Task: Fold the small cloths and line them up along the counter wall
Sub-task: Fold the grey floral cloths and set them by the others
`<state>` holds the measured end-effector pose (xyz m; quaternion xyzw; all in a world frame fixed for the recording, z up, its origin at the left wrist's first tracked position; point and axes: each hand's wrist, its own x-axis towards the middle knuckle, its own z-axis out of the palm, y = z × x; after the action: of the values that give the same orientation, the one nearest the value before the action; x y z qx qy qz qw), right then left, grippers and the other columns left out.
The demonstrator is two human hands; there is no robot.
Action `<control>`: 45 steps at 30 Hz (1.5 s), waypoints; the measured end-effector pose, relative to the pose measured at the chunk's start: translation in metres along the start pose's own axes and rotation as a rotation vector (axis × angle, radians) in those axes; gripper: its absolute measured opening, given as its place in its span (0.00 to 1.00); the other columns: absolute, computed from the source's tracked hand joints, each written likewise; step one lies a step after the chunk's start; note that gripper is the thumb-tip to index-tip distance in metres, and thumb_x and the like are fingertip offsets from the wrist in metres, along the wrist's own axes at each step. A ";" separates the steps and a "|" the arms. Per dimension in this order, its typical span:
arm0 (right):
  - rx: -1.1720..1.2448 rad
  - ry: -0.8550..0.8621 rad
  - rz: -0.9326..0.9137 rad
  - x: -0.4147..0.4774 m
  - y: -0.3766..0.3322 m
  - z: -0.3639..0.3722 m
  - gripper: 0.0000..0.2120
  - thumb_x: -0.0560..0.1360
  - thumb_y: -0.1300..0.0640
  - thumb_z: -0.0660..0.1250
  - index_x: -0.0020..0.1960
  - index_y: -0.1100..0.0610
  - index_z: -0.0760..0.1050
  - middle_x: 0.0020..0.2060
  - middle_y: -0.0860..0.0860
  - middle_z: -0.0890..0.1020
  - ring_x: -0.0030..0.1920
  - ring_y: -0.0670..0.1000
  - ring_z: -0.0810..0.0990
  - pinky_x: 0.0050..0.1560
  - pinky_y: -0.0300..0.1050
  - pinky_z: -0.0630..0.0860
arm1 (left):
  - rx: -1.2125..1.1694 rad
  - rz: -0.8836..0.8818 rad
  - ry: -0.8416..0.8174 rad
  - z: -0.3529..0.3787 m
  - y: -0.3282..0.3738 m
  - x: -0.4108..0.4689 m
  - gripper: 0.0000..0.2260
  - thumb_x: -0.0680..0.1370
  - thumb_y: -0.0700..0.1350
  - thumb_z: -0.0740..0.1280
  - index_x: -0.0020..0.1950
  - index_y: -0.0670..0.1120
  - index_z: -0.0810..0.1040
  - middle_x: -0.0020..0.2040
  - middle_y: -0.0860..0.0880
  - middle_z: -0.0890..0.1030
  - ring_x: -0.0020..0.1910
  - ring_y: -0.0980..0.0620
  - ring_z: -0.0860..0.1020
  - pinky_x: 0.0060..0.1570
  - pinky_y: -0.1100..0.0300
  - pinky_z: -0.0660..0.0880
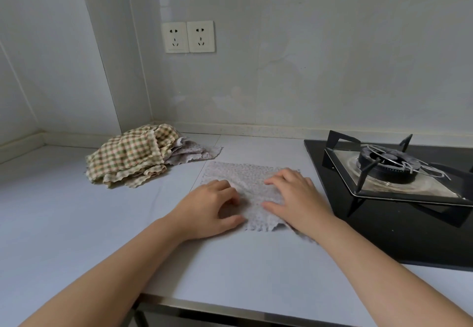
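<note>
**Speckled cloth flat under both hands**

Pale, speckled fabric with a wavy edge, the cloth (pixel 245 175) lies spread on the grey counter (pixel 76 224) just in front of the person, with one near corner lifted a little by the right wrist. Both hands are on it, side by side with a narrow strip of fabric showing between them. The right hand (pixel 297 198) lies palm down with fingers nearly straight, pressing the right part of the cloth. The left hand (pixel 212 208) sits at the cloth's left edge, its fingers bent under and its thumb stretched along the fabric; whether it pinches the cloth or only rests on it, I cannot tell.

Further back and to the left, near the corner of the wall (pixel 307 70), sits a loose heap of checked cloths (pixel 128 157) in green and tan, with a few pale cloths (pixel 194 151) poking out on its right. A black gas stove (pixel 396 173) stands just to the right of the hands. Two sockets (pixel 188 37) are set in the wall above.
</note>
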<state>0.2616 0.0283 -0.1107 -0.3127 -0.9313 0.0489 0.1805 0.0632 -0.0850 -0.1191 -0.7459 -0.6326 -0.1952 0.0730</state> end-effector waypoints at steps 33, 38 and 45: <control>0.472 0.447 0.283 0.000 0.014 -0.004 0.04 0.77 0.61 0.62 0.43 0.56 0.74 0.30 0.46 0.73 0.32 0.50 0.70 0.33 0.41 0.65 | -0.208 -0.322 0.147 -0.012 -0.034 -0.019 0.27 0.67 0.25 0.58 0.62 0.45 0.74 0.50 0.52 0.77 0.52 0.52 0.75 0.46 0.70 0.66; 0.620 0.466 0.350 0.002 0.015 -0.005 0.06 0.78 0.61 0.61 0.44 0.61 0.74 0.35 0.51 0.76 0.39 0.50 0.73 0.35 0.30 0.65 | -0.261 -0.360 0.195 -0.015 -0.033 -0.019 0.19 0.72 0.27 0.60 0.57 0.45 0.76 0.44 0.51 0.79 0.44 0.50 0.77 0.42 0.75 0.67; 0.684 0.402 0.470 0.006 0.023 -0.005 0.19 0.75 0.56 0.66 0.35 0.67 0.65 0.30 0.56 0.67 0.33 0.51 0.65 0.35 0.45 0.60 | -0.367 -0.570 0.259 -0.024 -0.025 -0.011 0.16 0.79 0.45 0.63 0.33 0.44 0.65 0.29 0.50 0.67 0.31 0.51 0.66 0.32 0.58 0.63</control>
<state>0.2725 0.0498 -0.1086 -0.4412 -0.7118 0.3315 0.4345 0.0328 -0.0989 -0.1049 -0.5094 -0.7550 -0.4108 -0.0402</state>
